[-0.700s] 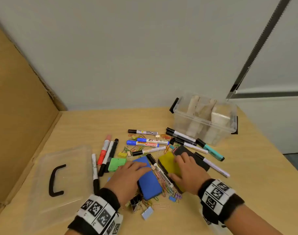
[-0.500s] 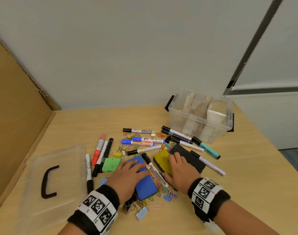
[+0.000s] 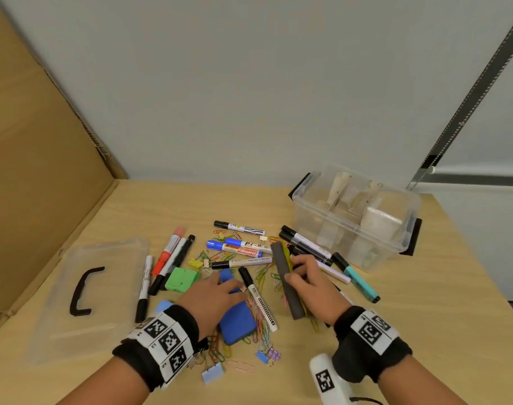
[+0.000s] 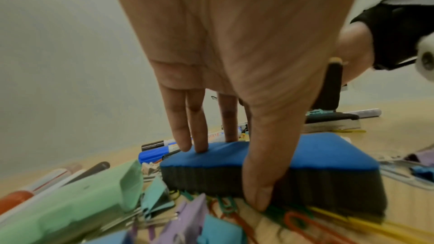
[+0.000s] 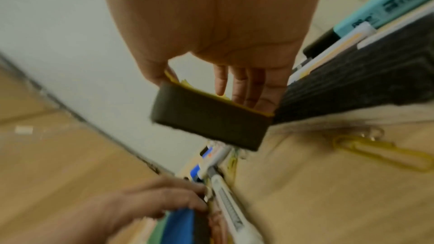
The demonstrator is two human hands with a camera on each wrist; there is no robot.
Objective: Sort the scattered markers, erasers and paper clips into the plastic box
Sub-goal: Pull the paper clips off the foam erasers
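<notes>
Sorting has barely begun: the right hand (image 3: pixel 310 285) grips a yellow eraser (image 3: pixel 287 280) tilted off the table, the left hand (image 3: pixel 211 299) clasps the blue eraser (image 3: pixel 237 320) amid markers (image 3: pixel 234 249) and clips (image 3: pixel 264 325), none visibly in the box (image 3: pixel 354 226).

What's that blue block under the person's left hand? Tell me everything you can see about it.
The blue eraser is a soft-looking block: a blue foam top over a dark, ribbed felt-like base. It lies flat on the wooden table on a scatter of coloured paper clips. The left hand grips it, fingers on the top and far edge, thumb pressed on the dark side. A black-capped white marker lies alongside.
</notes>
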